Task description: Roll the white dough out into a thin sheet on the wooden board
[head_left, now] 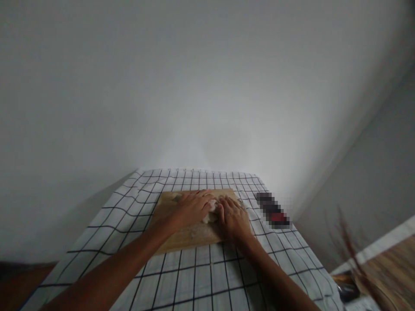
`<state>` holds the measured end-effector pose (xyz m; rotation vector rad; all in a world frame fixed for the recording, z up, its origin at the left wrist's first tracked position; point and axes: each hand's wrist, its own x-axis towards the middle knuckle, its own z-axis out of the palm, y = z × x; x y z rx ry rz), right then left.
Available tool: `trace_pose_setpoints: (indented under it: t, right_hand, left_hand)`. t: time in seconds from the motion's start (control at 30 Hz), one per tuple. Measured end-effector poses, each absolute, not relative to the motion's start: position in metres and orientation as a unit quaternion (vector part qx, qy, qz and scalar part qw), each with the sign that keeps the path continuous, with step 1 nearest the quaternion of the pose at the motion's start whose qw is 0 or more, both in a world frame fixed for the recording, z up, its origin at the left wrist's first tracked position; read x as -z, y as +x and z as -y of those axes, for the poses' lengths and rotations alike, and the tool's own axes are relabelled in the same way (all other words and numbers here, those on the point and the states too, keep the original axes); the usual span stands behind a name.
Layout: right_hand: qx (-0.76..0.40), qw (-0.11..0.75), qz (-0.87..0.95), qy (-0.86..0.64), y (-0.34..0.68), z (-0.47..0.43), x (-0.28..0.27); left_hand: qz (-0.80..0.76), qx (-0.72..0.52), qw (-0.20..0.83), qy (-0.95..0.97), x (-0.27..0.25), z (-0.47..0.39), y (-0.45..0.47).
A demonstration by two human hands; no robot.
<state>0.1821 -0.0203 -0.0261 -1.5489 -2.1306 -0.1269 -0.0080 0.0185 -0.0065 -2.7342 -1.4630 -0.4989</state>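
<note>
A lump of pale dough (210, 217) lies on a light wooden board (177, 242), partly hidden between my two hands. My left hand (197, 205) comes over it from the left, its fingers bent around the far side of the dough. From the right, my right hand (235, 217) presses against the dough with its fingers curled over it. Whitish flour marks dust the board near the hands.
Under the board, a white tablecloth (194, 280) with black grid lines covers the table, which stands against a pale wall (194, 108). A pixelated dark and red item (273, 211) sits at the table's right side. Blurred dry stems (348, 237) rise beyond the right edge.
</note>
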Motion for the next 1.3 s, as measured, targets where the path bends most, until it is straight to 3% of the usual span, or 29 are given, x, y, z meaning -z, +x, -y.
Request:
trace_pose_setpoints:
  t: [0.33,0.67,0.9,1.07,1.3]
  right_hand:
    - [0.06,0.244,0.781,-0.571,0.179,0.045,0.038]
    - [0.075,0.259,0.814,-0.514,0.184,0.029,0.033]
    - [0.035,0.15,0.857,-0.491,0.17,-0.051,0.002]
    - [-0.031,0.088,0.884,-0.458,0.159,-0.097,-0.003]
    - [-0.076,0.075,0.876,-0.47,0.158,-0.112,0.002]
  left_hand:
    - [0.482,0.132,0.008,-0.866,0.0,-0.016,-0.034]
    - [0.459,0.126,0.094,-0.874,0.029,-0.005,-0.05]
    - [0.549,0.192,0.05,-0.812,0.004,-0.003,-0.039]
    - [0.604,0.16,0.05,-0.779,-0.01,-0.009,-0.037]
    - [0.625,0.128,0.014,-0.77,-0.002,-0.017,-0.036]
